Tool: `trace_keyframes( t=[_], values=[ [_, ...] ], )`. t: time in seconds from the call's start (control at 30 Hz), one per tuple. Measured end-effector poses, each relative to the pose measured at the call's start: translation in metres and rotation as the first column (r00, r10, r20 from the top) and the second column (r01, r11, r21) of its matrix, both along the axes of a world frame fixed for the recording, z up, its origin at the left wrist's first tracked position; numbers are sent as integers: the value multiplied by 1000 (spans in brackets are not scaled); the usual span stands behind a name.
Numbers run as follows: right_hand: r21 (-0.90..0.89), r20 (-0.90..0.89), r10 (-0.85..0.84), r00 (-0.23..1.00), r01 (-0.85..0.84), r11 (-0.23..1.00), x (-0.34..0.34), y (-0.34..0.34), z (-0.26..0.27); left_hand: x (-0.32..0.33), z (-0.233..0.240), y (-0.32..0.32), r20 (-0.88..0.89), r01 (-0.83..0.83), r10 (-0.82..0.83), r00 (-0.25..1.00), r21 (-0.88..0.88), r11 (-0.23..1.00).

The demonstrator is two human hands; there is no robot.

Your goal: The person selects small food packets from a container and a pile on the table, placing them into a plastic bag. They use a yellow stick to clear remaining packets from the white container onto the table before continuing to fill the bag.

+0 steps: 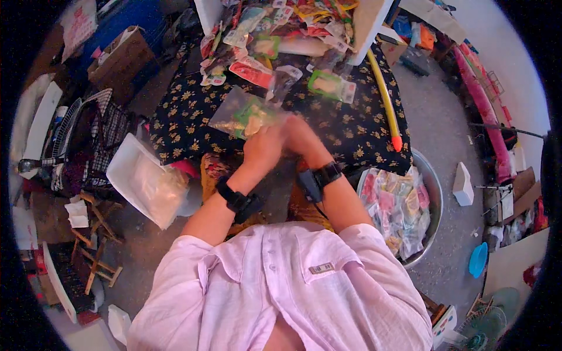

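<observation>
My left hand (264, 145) grips the near right edge of a clear plastic bag (226, 113). Inside or against that bag shows a green-edged packet (253, 117) with pale contents. Close beside it, my right hand (298, 134) is blurred, and its fingers meet the left hand near the bag's edge; what they hold I cannot tell. Both hands are above a table with a dark floral cloth (189, 118). Beyond them lie a green-framed packet (329, 85), a red packet (250, 72) and a grey-and-clear packet (283, 83).
A white foam box (373, 26) spills many packets at the table's far side. A yellow tube with an orange tip (386, 98) lies along the right edge. A metal basin (434, 210) of filled bags stands right; a white tub (131, 175) with clear plastic is left.
</observation>
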State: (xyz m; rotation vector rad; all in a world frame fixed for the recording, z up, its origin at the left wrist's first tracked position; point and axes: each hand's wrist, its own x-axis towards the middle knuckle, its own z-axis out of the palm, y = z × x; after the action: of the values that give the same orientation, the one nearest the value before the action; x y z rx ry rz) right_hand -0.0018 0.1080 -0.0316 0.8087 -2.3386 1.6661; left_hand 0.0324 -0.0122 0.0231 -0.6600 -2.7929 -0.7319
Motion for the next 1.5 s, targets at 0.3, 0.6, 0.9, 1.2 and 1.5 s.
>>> trace_keyframes(
  t=[0.3, 0.6, 0.9, 1.2, 1.5],
  values=[
    [-256, 701, -11, 713, 267, 929, 30, -5, 34, 9, -15, -11, -102, 79, -71, 992, 78, 994],
    [540, -322, -89, 943, 260, 801, -2, -13, -15, 8, -30, -21, -54, 43, -45, 998, -24, 999],
    [331, -266, -526, 807, 590, 737, 10, 12, 19, 3, -56, -39, -482, 71, -112, 869, -103, 992],
    [713, -192, -292, 937, 337, 614, -4, 16, 19, -15, -29, -50, -430, 173, -174, 886, -41, 984],
    [147, -255, -248, 934, 291, 945, 13, 20, 132, -29, 68, -70, 61, 142, -216, 975, 574, 806]
  ],
)
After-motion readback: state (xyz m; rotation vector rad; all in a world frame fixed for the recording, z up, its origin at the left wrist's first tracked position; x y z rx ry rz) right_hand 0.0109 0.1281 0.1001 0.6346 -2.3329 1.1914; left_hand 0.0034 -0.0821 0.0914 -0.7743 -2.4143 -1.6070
